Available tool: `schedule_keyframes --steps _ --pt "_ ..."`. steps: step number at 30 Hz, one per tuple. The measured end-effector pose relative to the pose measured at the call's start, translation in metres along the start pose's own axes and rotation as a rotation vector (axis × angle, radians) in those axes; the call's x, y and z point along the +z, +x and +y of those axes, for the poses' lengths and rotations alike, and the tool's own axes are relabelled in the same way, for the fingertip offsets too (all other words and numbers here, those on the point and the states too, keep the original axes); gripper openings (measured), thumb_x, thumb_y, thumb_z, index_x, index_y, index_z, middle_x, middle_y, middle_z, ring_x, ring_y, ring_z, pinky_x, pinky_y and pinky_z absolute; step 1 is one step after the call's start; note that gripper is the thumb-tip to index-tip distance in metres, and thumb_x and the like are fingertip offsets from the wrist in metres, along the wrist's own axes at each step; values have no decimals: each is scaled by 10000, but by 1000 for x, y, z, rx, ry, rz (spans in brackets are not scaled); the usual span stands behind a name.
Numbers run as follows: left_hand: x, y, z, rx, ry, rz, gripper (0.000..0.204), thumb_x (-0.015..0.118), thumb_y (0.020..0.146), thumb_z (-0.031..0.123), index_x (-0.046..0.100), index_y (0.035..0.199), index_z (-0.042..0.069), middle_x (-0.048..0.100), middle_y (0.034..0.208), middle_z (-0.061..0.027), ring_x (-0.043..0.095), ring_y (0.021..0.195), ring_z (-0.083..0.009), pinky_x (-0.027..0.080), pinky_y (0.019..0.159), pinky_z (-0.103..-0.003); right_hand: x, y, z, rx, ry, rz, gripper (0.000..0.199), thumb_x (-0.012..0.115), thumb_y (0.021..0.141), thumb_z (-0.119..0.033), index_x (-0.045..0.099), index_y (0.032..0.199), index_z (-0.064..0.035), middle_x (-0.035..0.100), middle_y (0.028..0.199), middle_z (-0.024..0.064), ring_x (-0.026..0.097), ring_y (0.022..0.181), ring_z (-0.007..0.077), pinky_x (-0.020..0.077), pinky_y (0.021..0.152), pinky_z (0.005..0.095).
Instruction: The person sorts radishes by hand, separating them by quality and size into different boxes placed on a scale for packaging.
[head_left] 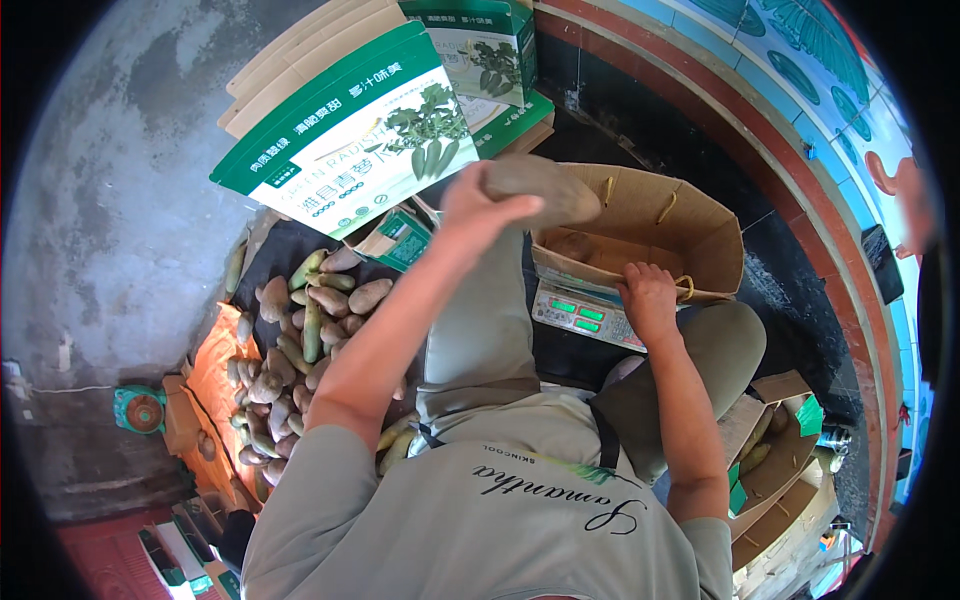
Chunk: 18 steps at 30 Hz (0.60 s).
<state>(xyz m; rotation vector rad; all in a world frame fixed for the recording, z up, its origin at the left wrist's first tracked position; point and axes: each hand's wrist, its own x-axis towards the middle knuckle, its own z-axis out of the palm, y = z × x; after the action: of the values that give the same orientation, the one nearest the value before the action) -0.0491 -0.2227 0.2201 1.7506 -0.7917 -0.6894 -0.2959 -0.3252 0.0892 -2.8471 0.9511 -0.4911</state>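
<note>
A brown vegetable (552, 192) is gripped by the left hand (474, 208) at the far-left corner of the box (695, 232); its near edge is touched, perhaps for steadying, by the right hand (650, 300), grip unclear.

Left: mottled grey surface (130, 200), wall or floor unclear, stained, lit bluish. Right: pale-blue tiling (702, 38), teal leaf-like pictures (793, 80), red-brown band (800, 175) alongside. Dark floor (775, 285), pale scuffs.

There's 1 held veg (560, 193), 1 scale (552, 318), 3 disps. (587, 326), 20+ piled veg (370, 296).
</note>
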Motion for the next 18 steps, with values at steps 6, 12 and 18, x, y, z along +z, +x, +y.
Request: schedule_keyframes --steps 6,12,18 --pt "100 29 -56 66 295 -145 778 831 513 388 519 1080 -44 593 1064 -203 587 1019 -300 464 886 -353 -3 3 -1 -3 30 -16 206 711 678 -151 565 808 -85 583 781 71 576 783 258 432 690 393" --pt "154 41 -60 -43 610 -356 790 816 528 397 521 1102 -58 601 1077 -226 589 1036 -330 470 887 -374 -3 4 2 -2 21 -15 207 709 679 -150 569 815 -79 583 776 73 578 774 257 435 686 390" --pt "173 42 -83 -84 626 -386 686 793 577 376 545 1053 -51 612 1059 -231 587 1046 -336 471 887 -379 -2 5 1 -18 43 -6 210 706 674 -149 561 806 -75 581 782 78 575 767 266 436 679 394"
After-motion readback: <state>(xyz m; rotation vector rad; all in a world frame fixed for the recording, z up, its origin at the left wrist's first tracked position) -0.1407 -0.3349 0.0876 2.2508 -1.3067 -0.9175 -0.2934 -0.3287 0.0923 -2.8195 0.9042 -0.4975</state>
